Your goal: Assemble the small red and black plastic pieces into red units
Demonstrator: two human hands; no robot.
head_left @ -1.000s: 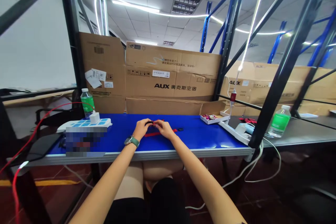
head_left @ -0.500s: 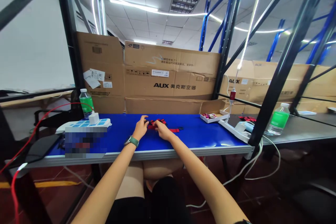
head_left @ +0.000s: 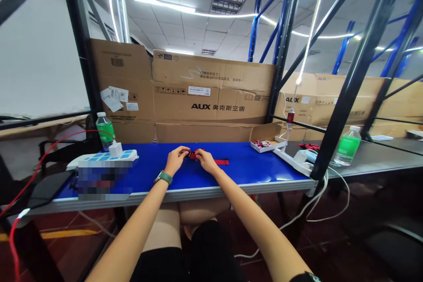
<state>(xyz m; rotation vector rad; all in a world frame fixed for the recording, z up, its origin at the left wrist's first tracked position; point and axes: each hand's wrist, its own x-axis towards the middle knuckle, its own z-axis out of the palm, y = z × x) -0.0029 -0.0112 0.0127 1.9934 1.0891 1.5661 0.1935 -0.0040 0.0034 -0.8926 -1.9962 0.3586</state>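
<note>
A red strap (head_left: 222,162) with black plastic buckle parts lies across the blue table top, its right end stretching out past my right hand (head_left: 205,161). That hand pinches a bunched red section of the strap near its middle. My left hand (head_left: 176,159), with a green watch on its wrist, has thumb and forefinger closed on the black piece (head_left: 189,154) at the strap's left end. Both hands are close together just above the table. The fingers partly cover the strap, so how the black piece is joined cannot be made out.
A white box (head_left: 264,144) of small colourful items stands open at the back right. Power strips (head_left: 292,162) (head_left: 99,158) lie at both sides, with a green-labelled bottle (head_left: 105,130) at the left. Cardboard (head_left: 214,108) walls the back; a dark rack post (head_left: 335,123) rises at right.
My left fingers have closed from a spread pose onto the black piece. The right hand has tightened on the red strap, which is gathered and lifted slightly between the hands.
</note>
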